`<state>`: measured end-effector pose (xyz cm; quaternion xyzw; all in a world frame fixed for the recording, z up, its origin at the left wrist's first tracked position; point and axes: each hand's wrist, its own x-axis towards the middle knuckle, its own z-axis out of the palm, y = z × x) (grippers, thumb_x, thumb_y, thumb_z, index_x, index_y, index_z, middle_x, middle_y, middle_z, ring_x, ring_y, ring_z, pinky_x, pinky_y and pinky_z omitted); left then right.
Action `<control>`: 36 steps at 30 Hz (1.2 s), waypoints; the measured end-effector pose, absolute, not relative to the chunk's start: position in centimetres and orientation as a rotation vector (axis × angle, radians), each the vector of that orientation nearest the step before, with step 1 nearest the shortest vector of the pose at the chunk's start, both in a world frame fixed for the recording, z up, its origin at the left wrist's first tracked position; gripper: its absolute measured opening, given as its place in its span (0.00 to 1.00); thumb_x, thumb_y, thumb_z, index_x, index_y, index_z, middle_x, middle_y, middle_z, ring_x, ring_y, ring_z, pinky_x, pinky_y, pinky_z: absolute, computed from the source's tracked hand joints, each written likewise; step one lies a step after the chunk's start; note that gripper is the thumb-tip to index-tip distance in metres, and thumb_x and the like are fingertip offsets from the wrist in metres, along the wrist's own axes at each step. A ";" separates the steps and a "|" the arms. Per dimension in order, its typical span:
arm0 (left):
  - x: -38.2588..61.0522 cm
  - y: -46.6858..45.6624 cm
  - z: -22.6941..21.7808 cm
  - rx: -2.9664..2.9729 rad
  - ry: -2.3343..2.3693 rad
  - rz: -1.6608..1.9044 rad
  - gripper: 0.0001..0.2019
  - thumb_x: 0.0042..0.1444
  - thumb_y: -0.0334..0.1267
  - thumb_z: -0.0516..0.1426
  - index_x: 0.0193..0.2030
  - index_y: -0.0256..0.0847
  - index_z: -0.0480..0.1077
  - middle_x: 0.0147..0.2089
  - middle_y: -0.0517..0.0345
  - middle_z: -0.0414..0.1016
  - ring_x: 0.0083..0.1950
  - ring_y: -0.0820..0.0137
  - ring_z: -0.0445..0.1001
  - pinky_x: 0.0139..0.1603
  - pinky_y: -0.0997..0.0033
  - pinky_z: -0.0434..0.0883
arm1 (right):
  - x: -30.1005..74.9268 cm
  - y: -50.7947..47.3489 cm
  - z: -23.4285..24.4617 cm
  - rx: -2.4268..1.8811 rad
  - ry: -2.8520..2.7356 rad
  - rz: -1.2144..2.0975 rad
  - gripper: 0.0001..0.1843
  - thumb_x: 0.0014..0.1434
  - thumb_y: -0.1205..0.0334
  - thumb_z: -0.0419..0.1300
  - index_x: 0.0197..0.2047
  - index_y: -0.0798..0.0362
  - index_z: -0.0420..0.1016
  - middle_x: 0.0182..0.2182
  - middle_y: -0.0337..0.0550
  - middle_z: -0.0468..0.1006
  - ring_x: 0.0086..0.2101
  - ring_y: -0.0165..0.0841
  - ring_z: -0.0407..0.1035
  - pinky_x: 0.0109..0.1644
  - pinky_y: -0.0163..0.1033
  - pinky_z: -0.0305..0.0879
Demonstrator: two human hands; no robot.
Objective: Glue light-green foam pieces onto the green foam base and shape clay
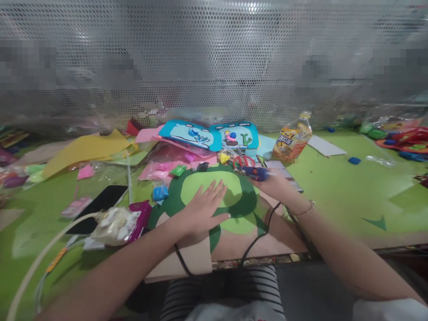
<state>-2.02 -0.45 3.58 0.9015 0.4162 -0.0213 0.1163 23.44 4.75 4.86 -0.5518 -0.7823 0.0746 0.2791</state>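
My left hand (205, 207) lies flat, fingers spread, on a paper cutout (245, 194) with a dark green border and a light green middle. In my right hand (279, 185) is a dark blue glue gun (254, 173), held above the cutout's upper right edge with its tip towards the left. A black cord (267, 227) runs down from near my right wrist over the pinkish board. Just behind the glue gun are the red handles of scissors (245, 160). Small wrapped clay lumps, green (178, 170), blue (160, 192) and yellow (224, 157), lie around the cutout.
A blue decorated paper piece (190, 133) lies at the back, before a perforated metal screen (200, 58). A bottle with orange contents (292, 138) stands behind my right hand. Leftward are a black phone (107, 200), a white cable (50, 240) and yellow paper (87, 149).
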 end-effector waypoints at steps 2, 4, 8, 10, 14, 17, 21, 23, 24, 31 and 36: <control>-2.1 -0.5 3.4 2.614 1.171 -0.188 0.43 0.55 0.66 0.39 0.70 0.40 0.36 0.71 0.46 0.28 0.71 0.52 0.28 0.65 0.41 0.35 | 23.2 4.5 4.9 -1.491 -2.118 0.200 0.11 0.52 0.55 0.57 0.30 0.54 0.74 0.25 0.45 0.78 0.26 0.36 0.69 0.29 0.35 0.60; -2.2 -0.5 3.4 2.601 1.184 -0.183 0.42 0.55 0.65 0.39 0.70 0.42 0.35 0.71 0.47 0.26 0.71 0.53 0.28 0.65 0.41 0.37 | 22.9 4.3 4.9 -1.528 -2.116 0.232 0.11 0.52 0.56 0.57 0.32 0.54 0.75 0.27 0.46 0.78 0.28 0.37 0.71 0.30 0.36 0.61; -2.6 -0.2 3.8 2.566 1.427 -0.100 0.43 0.54 0.66 0.42 0.70 0.46 0.35 0.72 0.46 0.29 0.71 0.49 0.30 0.63 0.36 0.41 | 22.9 4.3 5.0 -1.526 -2.133 0.260 0.12 0.53 0.55 0.57 0.34 0.54 0.76 0.29 0.46 0.79 0.29 0.37 0.72 0.31 0.36 0.62; -2.9 -0.1 3.7 2.508 1.515 -0.178 0.45 0.51 0.68 0.44 0.69 0.45 0.40 0.71 0.43 0.33 0.70 0.43 0.33 0.61 0.33 0.43 | 23.1 4.5 5.0 -1.500 -2.161 0.249 0.13 0.53 0.55 0.57 0.34 0.54 0.77 0.29 0.45 0.79 0.29 0.37 0.71 0.32 0.36 0.62; -3.2 0.3 3.3 2.510 1.568 -0.161 0.44 0.52 0.68 0.40 0.69 0.41 0.42 0.71 0.42 0.37 0.70 0.45 0.39 0.62 0.40 0.48 | 23.3 5.0 4.8 -1.530 -2.133 0.262 0.14 0.52 0.54 0.57 0.35 0.54 0.77 0.28 0.44 0.79 0.28 0.36 0.70 0.30 0.35 0.62; -3.2 0.5 3.0 2.544 1.630 -0.108 0.44 0.53 0.67 0.40 0.69 0.38 0.42 0.70 0.42 0.41 0.70 0.48 0.42 0.63 0.43 0.49 | 23.6 5.3 4.9 -1.547 -2.042 0.296 0.15 0.51 0.53 0.58 0.35 0.55 0.76 0.27 0.43 0.78 0.28 0.35 0.69 0.30 0.35 0.62; -2.8 0.6 2.8 2.612 1.583 -0.068 0.42 0.55 0.65 0.40 0.68 0.37 0.46 0.70 0.44 0.42 0.70 0.51 0.42 0.65 0.49 0.48 | 23.8 5.4 5.7 -1.613 -1.901 0.369 0.17 0.49 0.50 0.59 0.32 0.57 0.75 0.19 0.40 0.73 0.22 0.32 0.64 0.27 0.35 0.59; -2.6 0.6 2.7 2.640 1.542 -0.055 0.40 0.56 0.64 0.39 0.68 0.37 0.47 0.71 0.45 0.42 0.70 0.53 0.42 0.65 0.52 0.48 | 23.8 5.4 6.1 -1.625 -1.878 0.368 0.18 0.49 0.49 0.59 0.32 0.57 0.75 0.18 0.40 0.71 0.21 0.31 0.62 0.26 0.35 0.58; -2.6 0.6 2.6 2.645 1.526 -0.063 0.40 0.56 0.64 0.39 0.68 0.37 0.47 0.71 0.45 0.42 0.70 0.53 0.42 0.65 0.52 0.48 | 23.8 5.4 6.1 -1.621 -1.880 0.363 0.18 0.48 0.49 0.59 0.32 0.57 0.74 0.18 0.40 0.71 0.21 0.31 0.62 0.26 0.35 0.58; -3.0 0.5 4.0 2.683 1.449 -0.149 0.40 0.54 0.66 0.42 0.64 0.38 0.56 0.68 0.44 0.52 0.66 0.52 0.53 0.61 0.55 0.56 | 24.0 5.6 5.3 -1.599 -1.911 0.402 0.16 0.48 0.50 0.59 0.29 0.56 0.72 0.16 0.38 0.68 0.20 0.30 0.61 0.26 0.34 0.57; -1.9 -0.9 5.3 2.668 1.698 -0.106 0.37 0.53 0.68 0.39 0.42 0.36 0.72 0.41 0.42 0.75 0.45 0.53 0.72 0.46 0.55 0.66 | 23.9 5.5 5.5 -1.637 -1.942 0.359 0.15 0.48 0.51 0.58 0.29 0.56 0.72 0.15 0.37 0.67 0.20 0.29 0.60 0.26 0.34 0.57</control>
